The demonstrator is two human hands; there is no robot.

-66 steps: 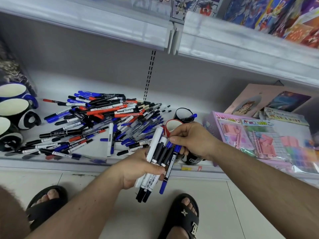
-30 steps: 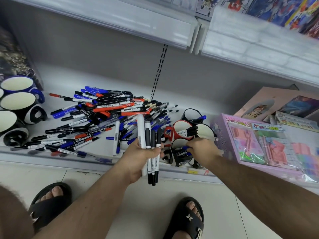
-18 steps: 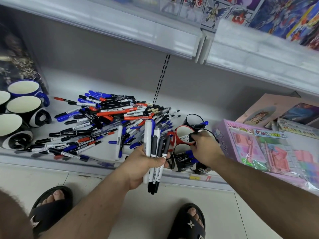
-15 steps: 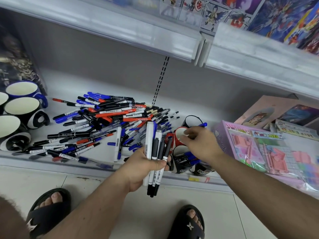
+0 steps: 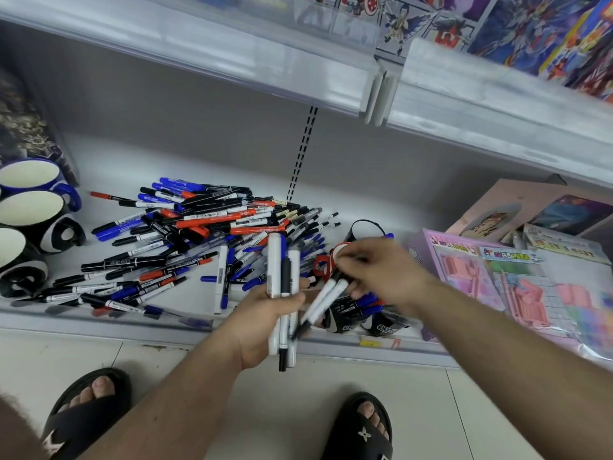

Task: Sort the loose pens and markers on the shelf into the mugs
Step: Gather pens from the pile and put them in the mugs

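A big loose pile of black, blue and red pens and markers (image 5: 185, 240) covers the white shelf (image 5: 99, 161). In front of it my left hand (image 5: 262, 323) is closed around an upright bundle of white and black markers (image 5: 282, 280). Just to the right, my right hand (image 5: 381, 270) pinches two white-barrelled black markers (image 5: 326, 298), tilted, their lower tips still near the bundle; this hand is blurred. Under and behind the right hand stand a red mug (image 5: 320, 265), a black mug (image 5: 363, 227) and two dark front mugs (image 5: 346, 322) with blue pens in them.
Three empty mugs (image 5: 31, 207) stand at the shelf's left end. Pink packaged toy sets (image 5: 497, 280) lie at the right. An upper shelf edge (image 5: 232, 58) overhangs. My sandalled feet (image 5: 361, 426) are on the tiled floor below.
My right hand has left the mugs and come back to the bundle, and it now holds two black markers apart from it. The left hand has stayed put with fewer markers.
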